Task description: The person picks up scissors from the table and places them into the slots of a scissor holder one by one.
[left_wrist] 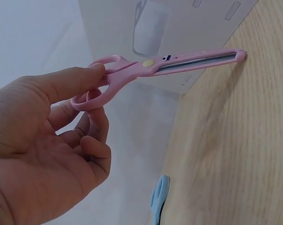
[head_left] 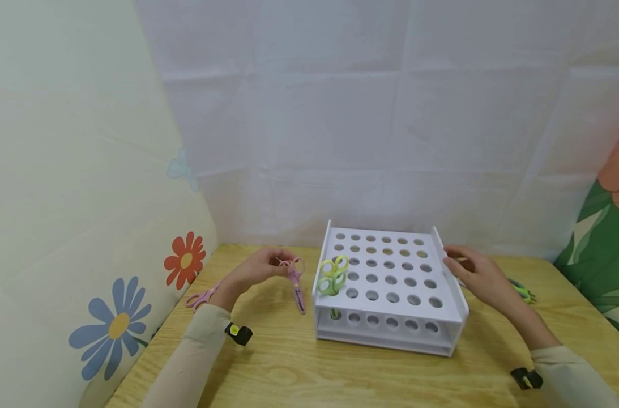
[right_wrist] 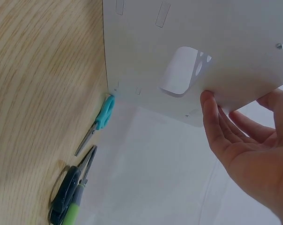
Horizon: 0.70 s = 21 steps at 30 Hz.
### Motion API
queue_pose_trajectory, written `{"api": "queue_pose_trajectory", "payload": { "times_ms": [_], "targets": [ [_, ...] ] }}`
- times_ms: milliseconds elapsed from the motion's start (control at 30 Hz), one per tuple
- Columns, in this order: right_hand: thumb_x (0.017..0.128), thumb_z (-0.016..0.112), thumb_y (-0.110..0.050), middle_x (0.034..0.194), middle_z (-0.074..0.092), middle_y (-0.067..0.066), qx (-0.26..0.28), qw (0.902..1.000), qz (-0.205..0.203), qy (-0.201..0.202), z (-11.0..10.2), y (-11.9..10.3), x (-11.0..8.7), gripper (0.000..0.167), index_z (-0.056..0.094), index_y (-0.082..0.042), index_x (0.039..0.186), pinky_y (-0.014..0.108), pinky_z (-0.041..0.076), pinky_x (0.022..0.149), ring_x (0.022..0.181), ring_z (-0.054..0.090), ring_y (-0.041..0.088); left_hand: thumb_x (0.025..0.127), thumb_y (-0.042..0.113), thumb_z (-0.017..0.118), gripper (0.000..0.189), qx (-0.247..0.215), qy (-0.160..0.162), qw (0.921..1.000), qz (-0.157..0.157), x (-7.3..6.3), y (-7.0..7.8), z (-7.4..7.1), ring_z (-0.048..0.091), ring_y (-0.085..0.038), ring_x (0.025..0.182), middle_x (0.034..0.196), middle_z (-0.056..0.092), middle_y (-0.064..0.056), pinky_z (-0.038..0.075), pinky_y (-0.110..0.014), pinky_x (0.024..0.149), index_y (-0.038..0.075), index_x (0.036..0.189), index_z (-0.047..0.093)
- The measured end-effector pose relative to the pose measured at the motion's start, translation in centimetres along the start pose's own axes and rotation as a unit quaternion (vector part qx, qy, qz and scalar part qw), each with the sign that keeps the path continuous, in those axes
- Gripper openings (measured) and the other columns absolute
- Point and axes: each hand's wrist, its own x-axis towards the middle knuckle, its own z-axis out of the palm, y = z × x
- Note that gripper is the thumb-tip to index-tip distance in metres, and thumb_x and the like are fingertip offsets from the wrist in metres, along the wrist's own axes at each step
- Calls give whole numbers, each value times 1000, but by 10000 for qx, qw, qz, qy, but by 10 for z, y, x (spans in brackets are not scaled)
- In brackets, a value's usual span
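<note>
My left hand [head_left: 262, 266] pinches the handle loops of pink scissors [left_wrist: 155, 65] between thumb and fingers. Their capped blades are closed, with the tip low over the wood just left of a white rack [head_left: 391, 263]. The rack has rows of round holes on its tiers. Green-handled scissors [head_left: 332, 284] stand in its front left corner, and yellow-handled scissors [head_left: 334, 264] stand right behind them. At the rack's right side, my right hand [right_wrist: 254, 140] grips the upper edge of the side panel [right_wrist: 146, 51], fingertips against its outer face.
Another pair of pink scissors [head_left: 199, 298] lies beyond my left wrist. Light blue scissors [left_wrist: 159, 199] also lie on the left. On the right rest teal scissors [right_wrist: 104, 112] and a dark-and-green-handled pair [right_wrist: 69, 197]. A white cloth [head_left: 365, 113] hangs behind the wooden table [head_left: 299, 374].
</note>
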Motion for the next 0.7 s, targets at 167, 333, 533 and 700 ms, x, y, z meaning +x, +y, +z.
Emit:
{"api": "queue_pose_trajectory", "payload": {
  "times_ms": [167,333,533,700],
  "targets": [
    [108,51,-38,137,54,29,-23,10000,4,41,0,-1,-1,57,47,2,147,53,55,84,116,59,48,96,15,70,37,-29,-8,10000,94,0,2,0,60,-28,97,108,66,-10,45,-64,93,-4,127,64],
    [108,52,-36,136,55,30,-59,9999,-46,87,1,-2,-1,55,48,3,146,55,54,85,115,60,48,96,18,72,37,-25,-36,9999,91,-1,5,0,60,-28,98,109,66,-11,47,-59,92,-3,126,66],
    [108,51,-36,135,55,30,-91,9999,-49,97,1,-2,-1,55,48,3,146,55,54,85,114,60,47,96,21,72,32,33,-51,10000,71,-3,12,0,61,-28,101,113,66,-10,51,-44,88,4,123,70],
    [108,52,-36,135,55,30,-77,9999,-58,104,0,-2,-1,55,48,3,146,54,55,84,114,60,47,96,21,72,33,123,-60,9999,18,-5,18,1,60,-28,100,110,66,-10,51,-42,86,3,125,69]
  ]
}}
